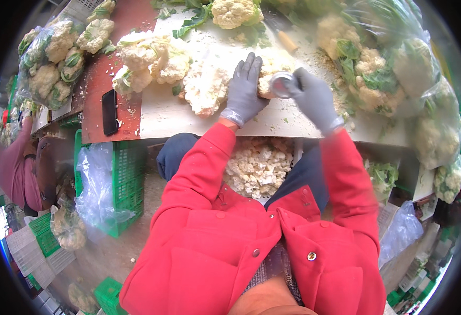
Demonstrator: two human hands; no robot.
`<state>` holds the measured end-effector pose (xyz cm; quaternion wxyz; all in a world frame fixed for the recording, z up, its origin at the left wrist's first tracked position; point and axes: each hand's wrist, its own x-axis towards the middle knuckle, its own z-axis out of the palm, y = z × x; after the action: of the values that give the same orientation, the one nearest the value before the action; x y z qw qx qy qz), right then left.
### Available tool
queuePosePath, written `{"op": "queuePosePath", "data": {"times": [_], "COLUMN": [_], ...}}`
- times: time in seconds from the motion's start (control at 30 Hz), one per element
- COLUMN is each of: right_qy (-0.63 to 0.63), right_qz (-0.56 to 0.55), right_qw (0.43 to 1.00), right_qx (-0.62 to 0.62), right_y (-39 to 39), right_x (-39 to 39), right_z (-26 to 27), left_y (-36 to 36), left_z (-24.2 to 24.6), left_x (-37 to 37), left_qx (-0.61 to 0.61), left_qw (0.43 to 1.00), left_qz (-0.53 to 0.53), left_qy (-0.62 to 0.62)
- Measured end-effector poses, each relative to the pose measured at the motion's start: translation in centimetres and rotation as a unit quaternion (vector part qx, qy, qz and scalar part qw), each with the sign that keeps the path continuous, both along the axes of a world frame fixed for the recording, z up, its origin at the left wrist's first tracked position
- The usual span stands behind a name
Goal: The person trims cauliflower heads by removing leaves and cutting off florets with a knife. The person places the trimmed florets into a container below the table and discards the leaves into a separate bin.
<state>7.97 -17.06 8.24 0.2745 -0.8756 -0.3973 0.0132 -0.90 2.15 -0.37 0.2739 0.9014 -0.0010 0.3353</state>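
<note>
My left hand [246,88], in a grey glove, steadies the left side of a cauliflower head [276,61] with its fingers stretched out together. In my gloved right hand [313,96] is a round metal tool [281,84] with a ring-like rim, held against the near right side of that head. The hand is slightly blurred, and its grip hides part of the tool. Just left of my left hand lies a trimmed-looking cauliflower piece [206,86]. More cauliflower heads [152,59] are grouped farther left.
A wooden-handled tool [287,42] lies beyond my hands. Bagged cauliflowers [415,75] crowd the right, others [53,63] the far left. A phone [110,112] rests on the red surface [93,125]. Below the table edge are florets [260,167] and a green crate [130,177]. Another person [18,169] is at left.
</note>
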Motion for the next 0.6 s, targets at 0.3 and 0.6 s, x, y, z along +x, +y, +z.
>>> {"op": "queuePosePath", "data": {"times": [0.3,0.6], "right_qy": [0.050,0.184], "right_qz": [-0.060,-0.064], "right_qw": [0.997,0.973], "right_qx": [-0.021,0.121], "right_y": [-1.4,-3.2], "right_x": [0.9,3.9], "right_z": [2.3,-2.2], "left_y": [0.0,0.5], "left_z": [0.5,0.4], "left_x": [0.1,0.5], "left_qx": [0.019,-0.026], "left_qw": [0.999,0.999], "left_qz": [-0.017,-0.034], "left_qy": [0.043,0.011]}}
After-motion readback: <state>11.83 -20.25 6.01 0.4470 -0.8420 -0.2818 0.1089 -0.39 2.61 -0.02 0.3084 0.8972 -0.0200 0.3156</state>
